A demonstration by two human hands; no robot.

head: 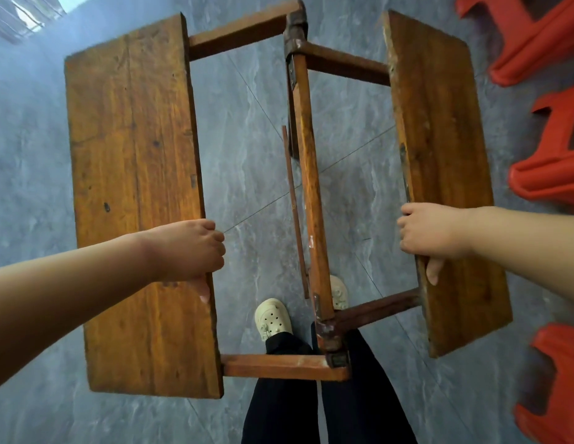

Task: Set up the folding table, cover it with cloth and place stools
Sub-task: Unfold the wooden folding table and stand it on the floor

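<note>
The wooden folding table stands open below me, seen from above. Its left board (131, 174) and right board (445, 161) lie apart, joined by cross rails and a central hinged beam (311, 193). My left hand (189, 251) grips the inner edge of the left board, fingers curled under it and thumb on top. My right hand (429, 232) grips the inner edge of the right board the same way. Several red plastic stools (548, 174) lie along the right side of the view. No cloth is in view.
The floor (256, 155) is grey marbled tile and shows through the gap between the boards. My legs in dark trousers and cream shoes (272, 318) stand at the table's near end, close to the near cross rail (279, 366).
</note>
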